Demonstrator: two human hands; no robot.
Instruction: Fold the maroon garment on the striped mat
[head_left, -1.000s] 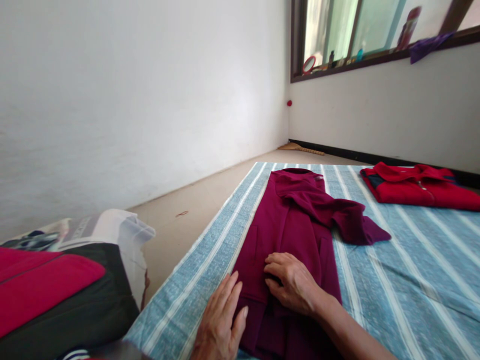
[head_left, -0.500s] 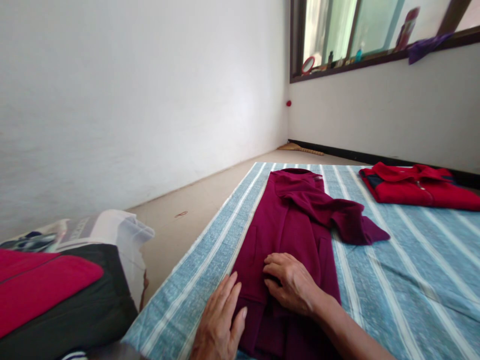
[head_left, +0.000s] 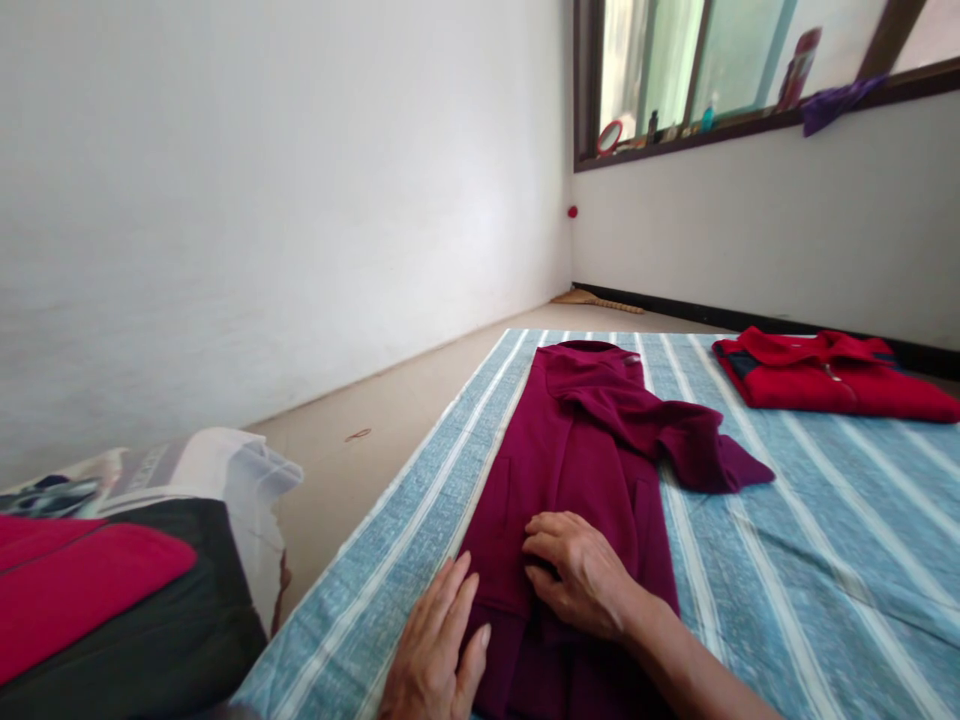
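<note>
Under the open right hand [head_left: 574,578], beside the open left hand [head_left: 435,645]: maroon sweatshirt [head_left: 577,450], unheld.

Right hand [head_left: 577,575] on a maroon hoodie [head_left: 570,450], fingers slightly curled; left hand [head_left: 431,640] just left of it, at the hoodie's edge, on a striped mat [head_left: 825,540]. Folded sleeve [head_left: 675,430] beyond the right hand; red jacket [head_left: 832,385] farther beyond; black-and-red bundle [head_left: 82,590] left of the left hand.

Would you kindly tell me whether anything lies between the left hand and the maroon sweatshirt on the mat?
Nothing visible does: the left hand sits open on the blue striped mat, right at the edge of the maroon sweatshirt, with no object between them.
</note>
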